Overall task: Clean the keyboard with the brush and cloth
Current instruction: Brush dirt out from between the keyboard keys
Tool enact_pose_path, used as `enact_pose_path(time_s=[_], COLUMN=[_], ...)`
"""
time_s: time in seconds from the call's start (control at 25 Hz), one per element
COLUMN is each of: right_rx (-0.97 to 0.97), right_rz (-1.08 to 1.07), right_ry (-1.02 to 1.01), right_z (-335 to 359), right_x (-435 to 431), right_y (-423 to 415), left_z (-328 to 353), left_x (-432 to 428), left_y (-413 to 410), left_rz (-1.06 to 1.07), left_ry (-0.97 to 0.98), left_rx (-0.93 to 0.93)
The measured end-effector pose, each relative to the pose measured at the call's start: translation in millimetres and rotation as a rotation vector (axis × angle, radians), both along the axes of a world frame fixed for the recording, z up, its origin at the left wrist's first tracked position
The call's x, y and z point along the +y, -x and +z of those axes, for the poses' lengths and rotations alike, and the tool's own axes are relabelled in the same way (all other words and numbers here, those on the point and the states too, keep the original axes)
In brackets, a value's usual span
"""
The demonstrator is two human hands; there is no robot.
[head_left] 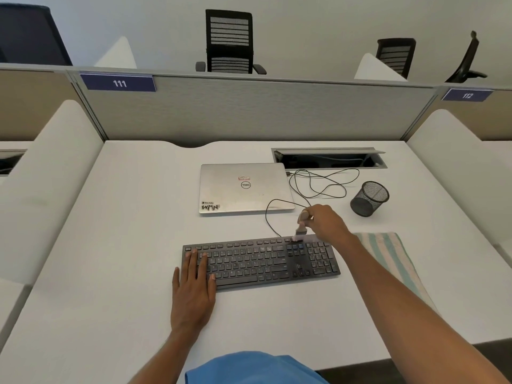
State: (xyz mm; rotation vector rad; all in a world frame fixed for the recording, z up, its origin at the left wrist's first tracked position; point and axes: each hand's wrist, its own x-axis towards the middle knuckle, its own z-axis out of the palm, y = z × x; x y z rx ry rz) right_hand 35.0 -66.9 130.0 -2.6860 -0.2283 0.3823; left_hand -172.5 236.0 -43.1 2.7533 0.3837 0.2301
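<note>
The keyboard [260, 261] is a black, full-size board with a number pad at its right end and a few blue-tinted keys just left of that pad. It lies flat on the white desk [124, 231], near the person, with its right end set a little farther away than its left. A thin black cable [270, 217] leaves its far edge and loops toward the closed silver laptop [243, 187] beyond it.

The left hand [194, 286] lies palm down on the left end of the keyboard. Its fingers are straight and close together over the keys, the thumb is out to the left on the desk, and it grasps nothing.

The right hand [325, 221] is above the far right part of the keyboard, its fingers curled and closed around the handle of a small brush [300, 225]. The brush has a pale wooden handle, a metal collar and light bristles (the bristles are blurred). It points downward, and the bristle tips meet the far row of keys just left of the number pad.

The cloth [388, 259], striped in teal and cream, lies flat on the desk to the right of the keyboard, partly hidden by the right forearm, and no hand is on it.

A black mesh pen cup [370, 198] stands to the right of the laptop, far of the cloth.
</note>
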Motion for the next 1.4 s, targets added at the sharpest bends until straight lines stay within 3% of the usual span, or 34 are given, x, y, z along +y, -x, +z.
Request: enact_pose_path(time_s=[0.24, 0.44, 0.72, 0.92, 1.4], right_rx=[-0.009, -0.018, 0.009, -0.01, 0.0], right_rz=[0.017, 0.019, 0.064, 0.077, 0.049], right_ry=[0.172, -0.029, 0.152, 0.04, 0.013], right_z=[7, 1, 7, 4, 2], right_x=[-14, 6, -8, -8, -28], right_y=[-6, -9, -19, -17, -16], left_z=[0, 0, 0, 0, 9], left_x=[-1, -2, -1, 1, -20], left_y=[1, 0, 1, -1, -3], left_rz=[0.003, -0.006, 0.003, -0.004, 0.021], left_ry=[-0.007, -0.002, -0.016, -0.025, -0.065], left_rx=[0.006, 0.002, 0.002, 0.014, 0.064])
